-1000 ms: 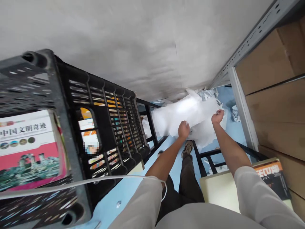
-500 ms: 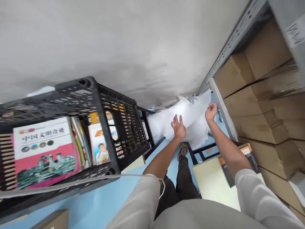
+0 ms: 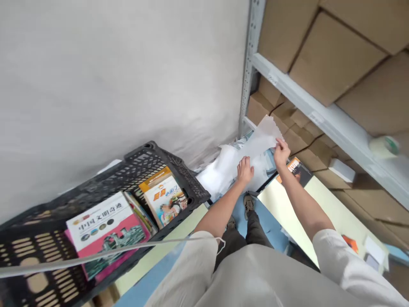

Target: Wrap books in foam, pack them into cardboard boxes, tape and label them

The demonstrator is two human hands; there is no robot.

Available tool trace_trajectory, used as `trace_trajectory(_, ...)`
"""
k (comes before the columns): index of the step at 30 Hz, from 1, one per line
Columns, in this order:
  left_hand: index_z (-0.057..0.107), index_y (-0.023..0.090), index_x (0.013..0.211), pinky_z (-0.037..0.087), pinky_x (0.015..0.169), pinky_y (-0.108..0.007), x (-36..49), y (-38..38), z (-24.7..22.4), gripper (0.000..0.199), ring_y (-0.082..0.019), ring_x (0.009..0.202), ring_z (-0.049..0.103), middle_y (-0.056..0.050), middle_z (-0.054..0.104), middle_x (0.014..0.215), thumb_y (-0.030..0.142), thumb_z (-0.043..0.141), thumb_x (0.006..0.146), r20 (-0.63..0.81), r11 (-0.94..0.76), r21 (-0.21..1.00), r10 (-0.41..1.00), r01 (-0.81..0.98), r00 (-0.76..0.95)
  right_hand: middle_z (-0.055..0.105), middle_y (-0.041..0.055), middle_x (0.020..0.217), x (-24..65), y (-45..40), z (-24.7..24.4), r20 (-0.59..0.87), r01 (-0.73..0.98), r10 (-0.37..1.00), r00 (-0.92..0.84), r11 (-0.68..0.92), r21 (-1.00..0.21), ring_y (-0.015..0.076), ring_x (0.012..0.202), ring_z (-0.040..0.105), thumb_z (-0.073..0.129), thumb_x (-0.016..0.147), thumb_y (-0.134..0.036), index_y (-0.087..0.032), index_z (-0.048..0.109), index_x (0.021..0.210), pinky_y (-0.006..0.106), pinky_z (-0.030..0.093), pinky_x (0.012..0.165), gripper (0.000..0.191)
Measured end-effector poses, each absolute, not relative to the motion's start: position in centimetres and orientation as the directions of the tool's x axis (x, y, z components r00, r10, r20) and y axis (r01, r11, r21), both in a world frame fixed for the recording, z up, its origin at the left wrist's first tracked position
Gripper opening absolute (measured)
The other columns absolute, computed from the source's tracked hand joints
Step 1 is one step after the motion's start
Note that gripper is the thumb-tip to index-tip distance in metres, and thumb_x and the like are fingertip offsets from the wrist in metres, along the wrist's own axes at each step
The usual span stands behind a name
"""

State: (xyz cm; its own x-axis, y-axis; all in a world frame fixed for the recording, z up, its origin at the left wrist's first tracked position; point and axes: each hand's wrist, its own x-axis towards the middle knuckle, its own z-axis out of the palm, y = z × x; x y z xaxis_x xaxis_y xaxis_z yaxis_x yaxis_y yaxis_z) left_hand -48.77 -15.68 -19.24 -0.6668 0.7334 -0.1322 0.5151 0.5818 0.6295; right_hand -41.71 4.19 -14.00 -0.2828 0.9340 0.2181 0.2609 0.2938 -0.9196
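A thin, whitish translucent sheet (image 3: 263,135) stretches in front of me, and its far end has a ragged edge. My right hand (image 3: 281,152) pinches it near that end, with thumb and fingertips closed. At its lower edge is my left hand (image 3: 245,170), fingers curled together on the sheet; the fingertips are partly hidden. Below and left of the hands lies a heap of crumpled white sheets (image 3: 219,168) against the wall.
On my left, a black plastic crate (image 3: 38,238) holds several books, including a pink-and-white book (image 3: 108,232). To the right, cartons (image 3: 335,59) fill a grey metal shelf (image 3: 326,115). A pale yellow tabletop (image 3: 287,209) carries a dark book (image 3: 298,170). A white cord (image 3: 128,248) crosses my left side.
My view has turned, so more shelf and tabletop show. The left hand's spread fingers have closed in at the sheet. The sheet's far end now rises past my right hand.
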Motion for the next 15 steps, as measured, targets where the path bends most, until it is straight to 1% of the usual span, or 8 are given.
trace_trajectory(4, 0.044, 0.022, 0.162, 0.039, 0.127, -0.054, -45.6, -15.5, -15.6, 0.062, -0.035, 0.158, 0.043, -0.018, 0.043, 0.173, 0.022, 0.058, 0.101, -0.067, 0.462, 0.604, 0.841, 0.649, -0.537, 0.076, 0.0146, 0.129, -33.3, 1.4, -11.3, 0.14, 0.297, 0.988, -0.07, 0.155, -0.942, 0.0211, 0.096, 0.074, 0.056, 0.092, -0.036, -0.015, 0.076, 0.134, 0.039, 0.065, 0.09, 0.052)
trace_trajectory(7, 0.043, 0.022, 0.164, 0.038, 0.128, -0.053, -42.6, -15.1, -13.8, 0.065, -0.036, 0.159, 0.042, -0.018, 0.042, 0.174, 0.022, 0.058, 0.1, -0.051, 0.383, 0.571, 0.899, 0.726, -0.434, 0.078, 0.0153, 0.125, -26.7, -0.7, -10.4, 0.079, 0.301, 0.994, 0.074, 0.054, -0.952, 0.0191, 0.084, 0.075, 0.056, 0.091, -0.038, -0.012, 0.072, 0.141, 0.039, 0.065, 0.089, 0.058)
trace_trajectory(9, 0.043, 0.021, 0.165, 0.038, 0.128, -0.052, -40.5, -14.7, -13.1, 0.066, -0.036, 0.159, 0.043, -0.018, 0.042, 0.175, 0.021, 0.058, 0.1, -0.055, 0.335, 0.547, 0.929, 0.767, -0.366, 0.079, 0.0159, 0.124, -22.4, -2.1, -10.4, 0.042, 0.285, 0.986, 0.159, -0.005, -0.959, 0.0182, 0.08, 0.074, 0.056, 0.089, -0.037, -0.011, 0.07, 0.142, 0.039, 0.066, 0.088, 0.061)
trace_trajectory(13, 0.043, 0.021, 0.166, 0.039, 0.127, -0.052, -36.0, -14.1, -12.9, 0.066, -0.036, 0.158, 0.043, -0.018, 0.043, 0.175, 0.019, 0.053, 0.101, -0.086, 0.246, 0.507, 0.968, 0.826, -0.235, 0.073, 0.0175, 0.139, -14.3, -4.9, -11.5, -0.006, 0.251, 0.962, 0.274, -0.078, -0.965, 0.0204, 0.092, 0.076, 0.057, 0.085, -0.036, -0.013, 0.069, 0.139, 0.039, 0.068, 0.088, 0.06)
trace_trajectory(15, 0.044, 0.02, 0.166, 0.037, 0.128, -0.052, -33.8, -13.8, -13.4, 0.066, -0.036, 0.158, 0.043, -0.018, 0.044, 0.175, 0.018, 0.052, 0.101, -0.096, 0.216, 0.483, 0.976, 0.849, -0.194, 0.072, 0.0182, 0.14, -10.8, -6.3, -12.7, -0.05, 0.254, 0.951, 0.305, -0.132, -0.958, 0.022, 0.095, 0.077, 0.058, 0.083, -0.035, -0.014, 0.069, 0.137, 0.04, 0.069, 0.085, 0.059)
